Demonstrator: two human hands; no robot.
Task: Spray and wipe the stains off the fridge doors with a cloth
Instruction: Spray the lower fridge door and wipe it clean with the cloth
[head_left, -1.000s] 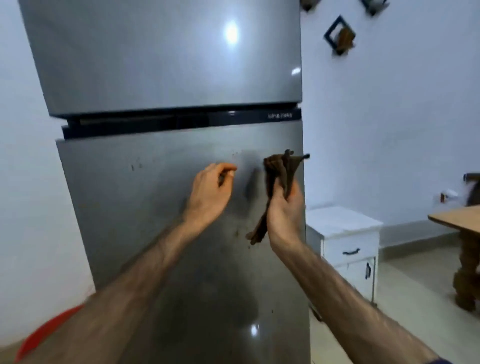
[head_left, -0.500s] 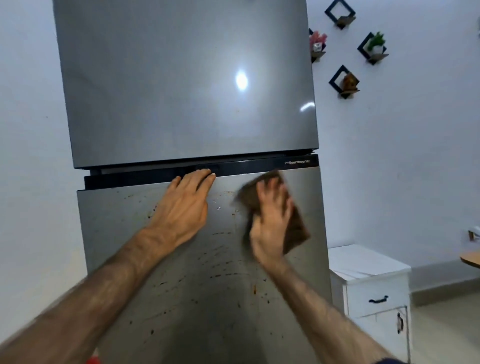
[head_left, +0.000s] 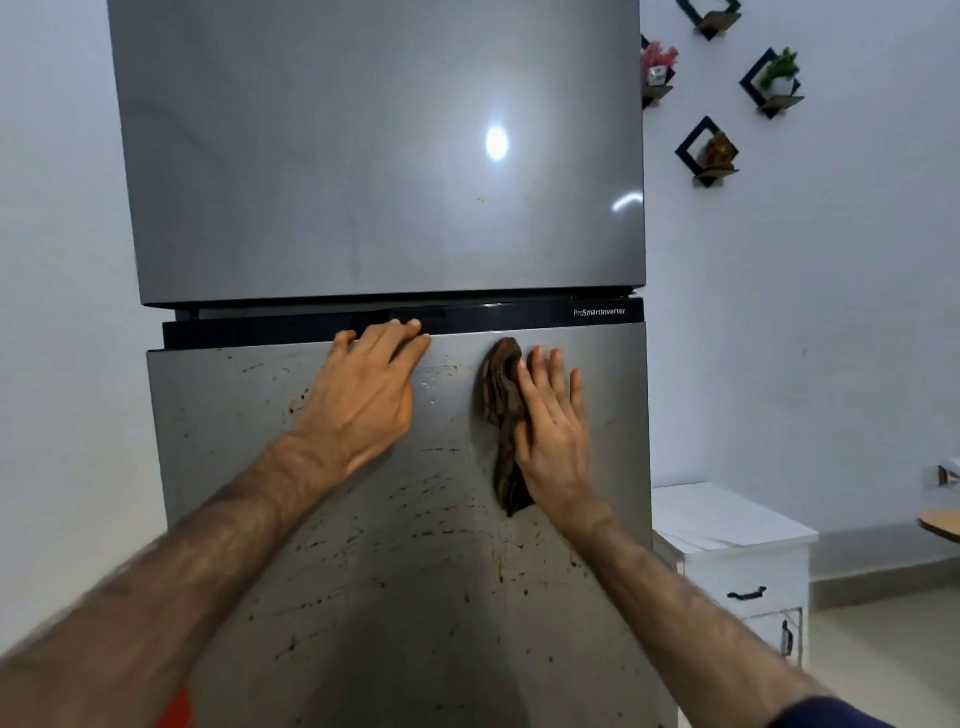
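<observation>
A tall grey two-door fridge fills the view, with an upper door (head_left: 363, 156) and a lower door (head_left: 415, 597). Brown specks and smeared streaks cover the lower door. My right hand (head_left: 553, 431) lies flat with straight fingers, pressing a bunched brown cloth (head_left: 501, 405) against the upper right of the lower door. My left hand (head_left: 363, 400) rests flat on the same door, its fingertips at the dark band between the doors. No spray bottle is in view.
A white cabinet (head_left: 737, 561) with black handles stands right of the fridge. Small diamond wall shelves (head_left: 709, 150) hang on the white wall above it. A wooden table edge (head_left: 940, 522) shows at far right. Something red (head_left: 176, 706) lies at the lower left.
My right hand went from holding the cloth bunched in front of the door to pressing it flat, then slid it right. My left hand flattened onto the door's top edge. The view tilted up.
</observation>
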